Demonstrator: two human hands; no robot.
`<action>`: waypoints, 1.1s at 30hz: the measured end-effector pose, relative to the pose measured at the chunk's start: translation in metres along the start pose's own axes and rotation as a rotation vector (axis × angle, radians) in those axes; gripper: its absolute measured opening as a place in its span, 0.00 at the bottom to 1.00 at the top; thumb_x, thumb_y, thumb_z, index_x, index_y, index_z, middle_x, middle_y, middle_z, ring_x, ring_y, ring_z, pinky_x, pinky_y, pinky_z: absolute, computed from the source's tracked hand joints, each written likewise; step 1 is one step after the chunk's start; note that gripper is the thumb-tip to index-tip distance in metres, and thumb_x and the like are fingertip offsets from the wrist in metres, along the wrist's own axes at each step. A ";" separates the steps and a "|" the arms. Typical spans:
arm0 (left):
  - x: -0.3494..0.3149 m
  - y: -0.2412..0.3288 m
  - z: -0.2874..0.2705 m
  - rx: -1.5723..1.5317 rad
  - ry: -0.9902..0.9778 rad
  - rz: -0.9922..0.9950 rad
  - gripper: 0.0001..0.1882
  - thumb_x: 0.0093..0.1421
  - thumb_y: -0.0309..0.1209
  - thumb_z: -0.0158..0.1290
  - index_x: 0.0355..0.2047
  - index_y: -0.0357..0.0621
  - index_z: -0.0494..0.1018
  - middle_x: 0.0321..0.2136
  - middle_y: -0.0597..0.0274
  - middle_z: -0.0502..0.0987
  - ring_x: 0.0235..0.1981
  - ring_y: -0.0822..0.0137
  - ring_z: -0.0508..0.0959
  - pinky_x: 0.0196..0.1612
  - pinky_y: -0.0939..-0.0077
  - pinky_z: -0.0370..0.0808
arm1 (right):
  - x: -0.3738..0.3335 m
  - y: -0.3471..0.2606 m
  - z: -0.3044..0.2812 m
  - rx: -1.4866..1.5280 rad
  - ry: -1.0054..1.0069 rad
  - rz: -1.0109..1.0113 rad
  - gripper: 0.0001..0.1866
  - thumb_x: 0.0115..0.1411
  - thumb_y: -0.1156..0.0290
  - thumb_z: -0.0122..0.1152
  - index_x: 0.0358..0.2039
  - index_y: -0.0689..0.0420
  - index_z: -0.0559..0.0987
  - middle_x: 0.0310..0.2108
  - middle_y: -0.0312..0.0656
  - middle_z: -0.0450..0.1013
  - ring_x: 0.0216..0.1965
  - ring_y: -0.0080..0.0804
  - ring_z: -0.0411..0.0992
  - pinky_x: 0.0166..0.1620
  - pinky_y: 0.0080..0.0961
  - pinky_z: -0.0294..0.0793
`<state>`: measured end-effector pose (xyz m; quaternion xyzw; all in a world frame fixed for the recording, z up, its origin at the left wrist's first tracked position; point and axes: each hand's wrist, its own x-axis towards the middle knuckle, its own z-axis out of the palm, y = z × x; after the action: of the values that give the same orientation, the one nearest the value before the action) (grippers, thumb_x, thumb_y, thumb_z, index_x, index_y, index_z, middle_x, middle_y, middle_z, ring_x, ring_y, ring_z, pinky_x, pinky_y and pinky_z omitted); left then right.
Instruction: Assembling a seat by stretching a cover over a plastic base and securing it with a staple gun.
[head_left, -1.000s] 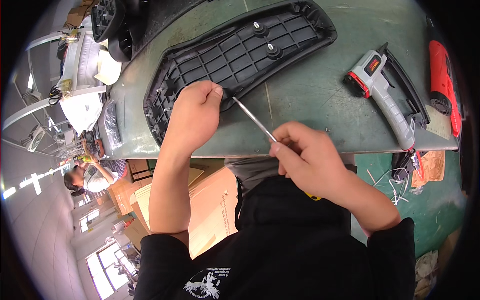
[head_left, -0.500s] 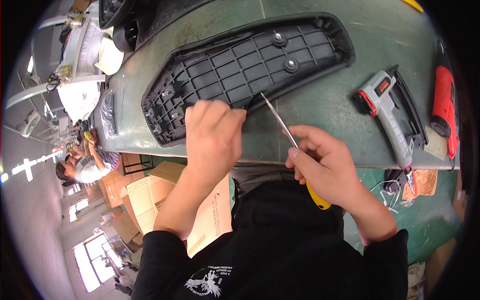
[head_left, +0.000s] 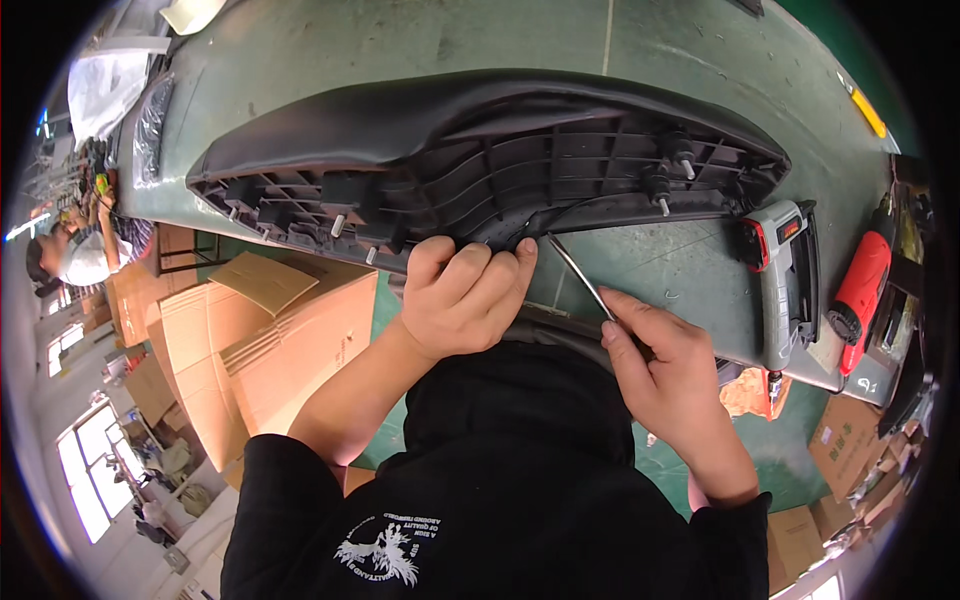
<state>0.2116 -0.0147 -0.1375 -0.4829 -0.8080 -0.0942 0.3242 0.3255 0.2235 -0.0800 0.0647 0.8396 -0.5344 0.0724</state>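
A black vehicle-type seat (head_left: 330, 130), with a smooth cover and a ribbed plastic underside, is tipped up on the green bench so that its ribs and several metal studs face me. My left hand (head_left: 470, 298) is closed, its fingers gripping the near edge of the cover around the middle of the seat. In my right hand (head_left: 665, 365) is a screwdriver (head_left: 578, 270); its thin metal shaft points up and left, with the tip close to that cover edge and my left fingertips. The screwdriver's handle is hidden in my palm.
To the right lie a grey staple gun (head_left: 780, 290), a red power tool (head_left: 862, 285) and a yellow cutter knife (head_left: 866, 112) on the green bench (head_left: 690, 265). An open cardboard box (head_left: 290, 360) stands below the bench's near edge. Another person (head_left: 85, 255) sits far left.
The seat has tipped up, its cover side rising into view at the back. My left hand stays at its near edge; the screwdriver's tip is now just off that edge. The whole view has shifted.
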 end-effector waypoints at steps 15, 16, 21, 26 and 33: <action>-0.018 0.020 -0.004 -0.068 0.027 -0.201 0.10 0.55 0.31 0.62 0.36 0.42 0.86 0.43 0.67 0.83 0.43 0.65 0.77 0.47 0.66 0.70 | -0.008 0.008 -0.040 -0.680 0.085 -0.107 0.13 0.65 0.79 0.69 0.50 0.59 0.88 0.36 0.47 0.81 0.35 0.47 0.80 0.39 0.43 0.79; -0.020 0.022 -0.004 -0.070 0.024 -0.225 0.10 0.56 0.31 0.62 0.37 0.42 0.86 0.46 0.66 0.85 0.44 0.64 0.78 0.48 0.67 0.71 | -0.007 0.013 -0.047 -0.851 0.126 -0.157 0.13 0.64 0.79 0.69 0.50 0.58 0.88 0.36 0.46 0.79 0.36 0.46 0.79 0.39 0.45 0.78; -0.032 0.013 -0.005 -0.177 0.059 -0.190 0.12 0.56 0.31 0.63 0.39 0.44 0.87 0.47 0.64 0.86 0.45 0.65 0.80 0.50 0.67 0.72 | 0.019 -0.004 -0.026 -1.087 0.263 -0.421 0.10 0.65 0.77 0.71 0.47 0.63 0.87 0.39 0.43 0.81 0.39 0.43 0.81 0.43 0.38 0.83; -0.040 0.008 -0.002 -0.281 0.104 -0.126 0.12 0.55 0.32 0.63 0.39 0.45 0.87 0.45 0.65 0.86 0.45 0.67 0.82 0.51 0.67 0.73 | 0.052 -0.026 0.036 -0.218 0.121 -0.207 0.09 0.65 0.76 0.73 0.45 0.63 0.88 0.30 0.44 0.80 0.25 0.38 0.79 0.33 0.31 0.80; -0.040 0.011 0.004 -0.290 0.155 -0.138 0.10 0.53 0.31 0.64 0.35 0.45 0.87 0.42 0.65 0.85 0.46 0.65 0.82 0.49 0.66 0.74 | 0.088 -0.030 0.062 -0.435 0.162 -0.196 0.08 0.63 0.70 0.73 0.40 0.61 0.90 0.32 0.50 0.84 0.32 0.50 0.84 0.37 0.40 0.84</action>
<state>0.2317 -0.0361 -0.1674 -0.4593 -0.7898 -0.2684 0.3053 0.2366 0.1576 -0.0958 0.0084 0.9401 -0.3389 -0.0350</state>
